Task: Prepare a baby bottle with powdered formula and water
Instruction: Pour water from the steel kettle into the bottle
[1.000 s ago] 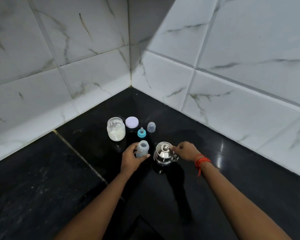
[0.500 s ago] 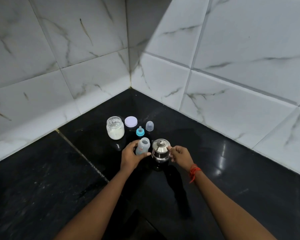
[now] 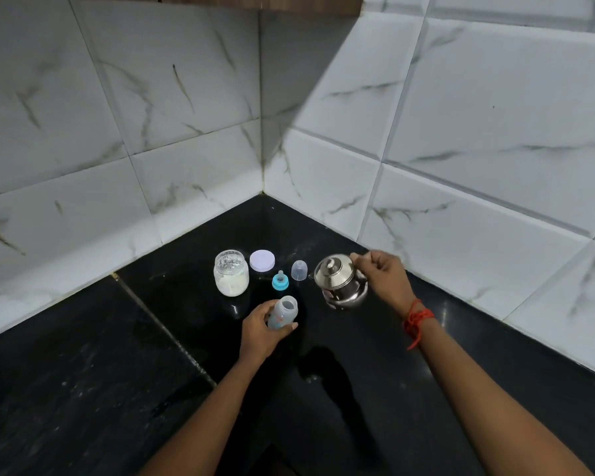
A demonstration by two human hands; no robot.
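My left hand grips a small translucent baby bottle, open at the top, upright on the black counter. My right hand holds the handle of a lidded steel kettle, raised and tilted slightly, to the right of the bottle. Behind the bottle stand a glass jar of white powder with its lid off, a pale round lid, a blue teat ring and a clear bottle cap.
White marble-look tiled walls meet in a corner just behind the objects. A thin seam runs across the dark counter to the left. A red thread circles my right wrist.
The right hand has lifted the kettle off the counter and moved it up and to the right. The left hand still holds the bottle in place.
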